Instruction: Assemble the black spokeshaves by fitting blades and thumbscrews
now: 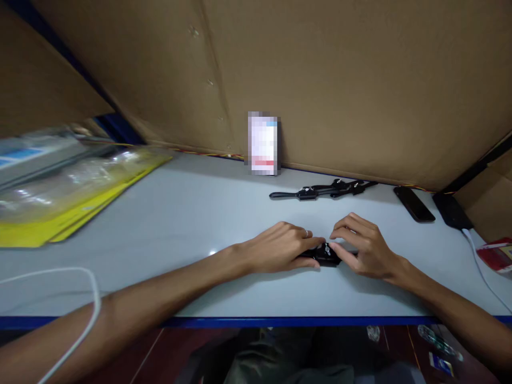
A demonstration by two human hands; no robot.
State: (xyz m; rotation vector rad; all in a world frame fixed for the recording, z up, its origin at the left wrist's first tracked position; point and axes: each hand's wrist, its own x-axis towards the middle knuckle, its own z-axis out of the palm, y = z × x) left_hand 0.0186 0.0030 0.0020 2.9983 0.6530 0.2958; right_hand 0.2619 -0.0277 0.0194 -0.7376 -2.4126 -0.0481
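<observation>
A black strap-like device (328, 256) with a small box-shaped middle and a silvery detail on top lies on the worktable in front of me. My left hand (286, 248), with a ring on one finger, grips its left end between thumb and fingers. Over its right side is my right hand (362, 248), its thumb and forefinger tips brought close together by the silvery detail. Whatever small part may be between those tips is too small to see. Farther back lie several similar black devices (308, 193) in an overlapping row.
A lit, blurred-out screen (263, 144) leans against the cardboard wall (340, 80). Two black phone-like objects (414, 204) lie at the back right, one with a white cable. Clear plastic packaging (76, 184) covers yellow sheets (24, 234) on the left. Another white cable (94, 298) crosses my left forearm.
</observation>
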